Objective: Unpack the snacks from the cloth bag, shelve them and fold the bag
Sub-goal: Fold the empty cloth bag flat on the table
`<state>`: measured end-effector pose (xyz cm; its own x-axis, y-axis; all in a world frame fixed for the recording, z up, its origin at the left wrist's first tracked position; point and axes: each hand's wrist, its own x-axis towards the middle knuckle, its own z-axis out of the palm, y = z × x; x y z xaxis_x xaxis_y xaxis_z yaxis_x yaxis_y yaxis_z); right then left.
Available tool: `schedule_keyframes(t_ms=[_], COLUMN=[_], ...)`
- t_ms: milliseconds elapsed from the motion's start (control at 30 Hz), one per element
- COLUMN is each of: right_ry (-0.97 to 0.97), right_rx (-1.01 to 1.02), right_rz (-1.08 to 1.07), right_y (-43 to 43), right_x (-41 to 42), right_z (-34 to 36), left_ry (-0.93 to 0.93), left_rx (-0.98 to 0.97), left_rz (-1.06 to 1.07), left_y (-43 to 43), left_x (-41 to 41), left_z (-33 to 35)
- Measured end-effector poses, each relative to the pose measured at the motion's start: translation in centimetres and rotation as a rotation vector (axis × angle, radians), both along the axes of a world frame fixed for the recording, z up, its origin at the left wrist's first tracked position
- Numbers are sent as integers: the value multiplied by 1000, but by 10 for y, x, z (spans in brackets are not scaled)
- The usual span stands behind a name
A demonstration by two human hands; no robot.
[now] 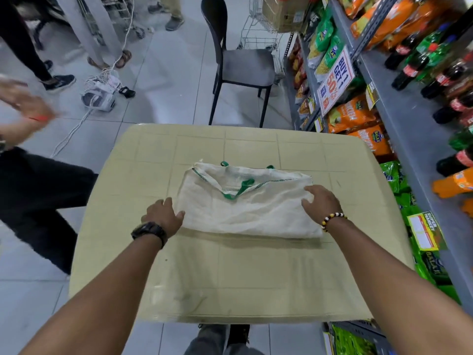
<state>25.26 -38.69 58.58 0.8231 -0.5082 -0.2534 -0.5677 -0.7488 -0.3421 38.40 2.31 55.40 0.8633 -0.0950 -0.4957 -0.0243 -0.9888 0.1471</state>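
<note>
Bag [245, 211] flat on table [230, 278], L hand [163, 213] + R hand [321, 201] clamped on its ends

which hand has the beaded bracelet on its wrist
The right hand, at the right end of the cloth bag, has the beaded bracelet. The left hand wears a dark watch instead.

Bright, even, cool-white indoor light from overhead. Soft narrow shadow under near edge of cloth bag [256, 213] on tabletop [230, 278]; faint shadow on floor [166, 73] below chair [243, 65]. Mild sheen on tiles & bottles [414, 65], no harsh glare. Wide-angle bend: shelf [399, 129] rails & tabletop edges bow twd frame edges. Centre fairly sharp. Bystander's arm [23, 106] at far left motion-smeared. Packets at right edge soft, stretched.
</note>
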Motion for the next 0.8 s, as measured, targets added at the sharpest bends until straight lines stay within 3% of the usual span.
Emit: schedule_keyframes(t_ms=[267,533,800], right_ry=[-14,137,447], right_rx=[-106,-146,-336], right_rz=[341,840,1228], right_y=[63,156,218], right_x=[114,245,299], right_z=[-2,-36,-77], left_ry=[134,176,193], left_rx=[-130,-164,-183], left_rz=[158,251,290], left_y=[24,24,7], left_x=[3,19,19], left_z=[-32,-62,-74])
